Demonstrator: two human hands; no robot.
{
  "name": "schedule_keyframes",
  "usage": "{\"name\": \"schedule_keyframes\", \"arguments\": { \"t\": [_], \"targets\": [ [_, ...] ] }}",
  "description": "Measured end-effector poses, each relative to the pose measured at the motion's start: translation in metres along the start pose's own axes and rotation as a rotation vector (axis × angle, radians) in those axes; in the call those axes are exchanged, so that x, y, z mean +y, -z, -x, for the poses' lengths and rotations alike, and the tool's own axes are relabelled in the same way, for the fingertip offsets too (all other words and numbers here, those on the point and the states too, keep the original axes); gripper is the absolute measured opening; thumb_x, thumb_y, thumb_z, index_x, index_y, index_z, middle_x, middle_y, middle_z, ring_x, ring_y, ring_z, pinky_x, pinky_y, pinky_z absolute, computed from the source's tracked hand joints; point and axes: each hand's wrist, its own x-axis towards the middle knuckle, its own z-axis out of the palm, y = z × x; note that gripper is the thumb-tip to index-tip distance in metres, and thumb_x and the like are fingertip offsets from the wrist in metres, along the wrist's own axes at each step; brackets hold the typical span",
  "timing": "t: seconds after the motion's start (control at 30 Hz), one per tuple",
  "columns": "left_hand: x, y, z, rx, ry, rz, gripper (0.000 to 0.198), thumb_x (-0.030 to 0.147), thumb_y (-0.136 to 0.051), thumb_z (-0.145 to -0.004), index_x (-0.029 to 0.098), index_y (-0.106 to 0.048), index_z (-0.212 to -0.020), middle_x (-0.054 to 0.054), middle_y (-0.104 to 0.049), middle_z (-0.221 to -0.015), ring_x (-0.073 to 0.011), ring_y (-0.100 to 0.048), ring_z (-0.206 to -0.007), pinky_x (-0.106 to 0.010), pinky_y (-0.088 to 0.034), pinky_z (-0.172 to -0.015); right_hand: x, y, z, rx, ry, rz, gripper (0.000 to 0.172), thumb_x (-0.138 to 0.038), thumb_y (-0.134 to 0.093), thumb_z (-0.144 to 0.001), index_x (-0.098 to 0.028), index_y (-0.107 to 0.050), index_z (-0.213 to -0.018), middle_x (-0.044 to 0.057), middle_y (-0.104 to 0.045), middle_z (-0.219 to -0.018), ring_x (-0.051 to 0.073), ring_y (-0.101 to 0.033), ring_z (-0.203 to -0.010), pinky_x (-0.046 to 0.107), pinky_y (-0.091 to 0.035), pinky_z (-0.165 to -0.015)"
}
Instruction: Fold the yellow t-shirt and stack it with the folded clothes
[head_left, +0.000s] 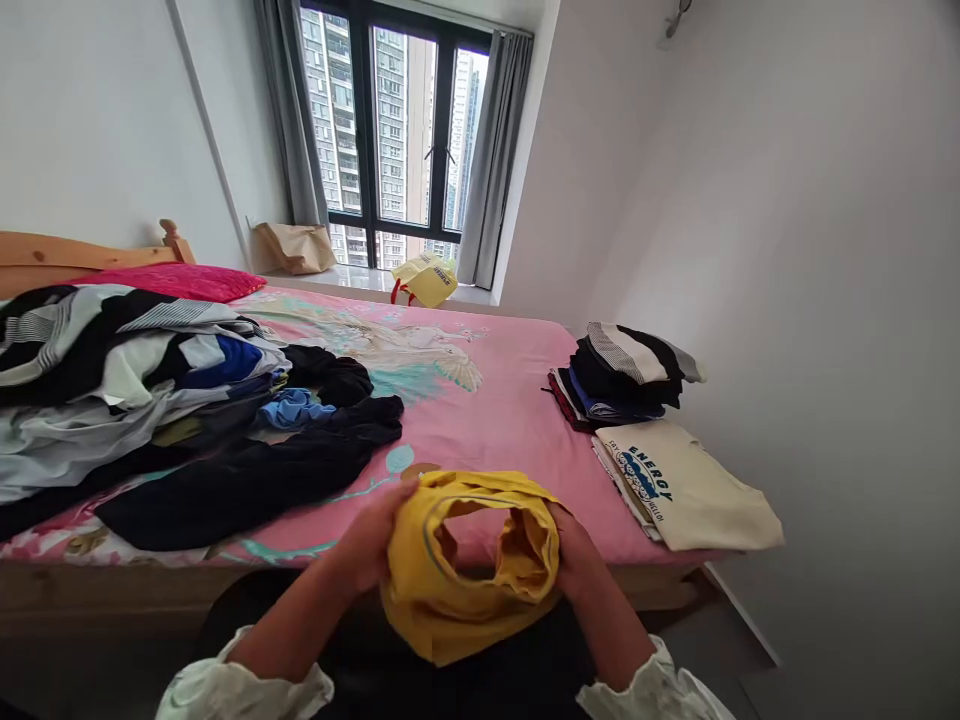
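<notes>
Count first: 1 yellow garment (450, 600), bunched up w/ an opening gaping in the middle, held over the near edge of the bed (495, 400), right in front of the person. L hand (373, 545) clamps its left side and R hand (574, 552) the right, so the hands are apart w/ fabric between them.

1 big messy pile (135, 400) of unfolded clothes on the bed's left, mostly black, grey and blue. 2 folded stacks on the right: dark stack (622, 375) further back, cream stack (690, 490) w/ an ENERGY print nearer. 1 pink pillow (187, 282) by the wooden headboard (75, 250).

Room: white walls, 1 window (394, 130) w/ 2 grey curtains (491, 150), tower blocks outside. On the sill (360, 282): 1 brown paper bag (296, 248) + 1 yellow bag (426, 278).
</notes>
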Motion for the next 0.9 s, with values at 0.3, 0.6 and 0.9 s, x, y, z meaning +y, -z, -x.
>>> {"name": "schedule_keyframes", "arguments": {
  "t": [0.3, 0.6, 0.9],
  "targets": [
    [0.031, 0.021, 0.027, -0.313, -0.168, 0.071, 0.037, 0.013, -0.057, -0.076, 0.016, -0.065, -0.112, -0.009, -0.070, -0.108, -0.0250, -0.067, -0.097, -0.034, -0.053, -0.084, -0.015, 0.009, 0.032, -0.276, -0.075, -0.022, 0.038, -0.033, -0.063, -0.081, -0.017, -0.061, -0.115, 0.008, -0.064, -0.118, 0.022, -0.056, -0.115, 0.035, -0.045, -0.099],
    [0.058, 0.019, 0.027, 0.064, -0.128, -0.298, 0.033, 0.026, -0.069, -0.066, 0.013, -0.068, -0.095, -0.009, -0.073, -0.081, -0.0220, -0.067, -0.064, -0.029, -0.054, -0.057, -0.061, 0.030, 0.019, -0.014, 0.107, 0.063, 0.024, -0.029, -0.069, -0.072, -0.018, -0.066, -0.093, 0.006, -0.071, -0.093, 0.024, -0.067, -0.090, 0.033, -0.057, -0.075],
    [0.067, 0.040, 0.044, 0.319, -0.412, -0.003, 0.027, 0.017, -0.067, -0.065, 0.016, -0.064, -0.091, 0.001, -0.063, -0.062, -0.0074, -0.054, -0.045, -0.015, -0.044, -0.039, -0.077, 0.058, 0.027, -0.002, 0.246, 0.143, 0.038, -0.029, -0.075, -0.068, -0.019, -0.065, -0.103, 0.005, -0.068, -0.102, 0.022, -0.065, -0.092, 0.029, -0.057, -0.074]
  ]
}}
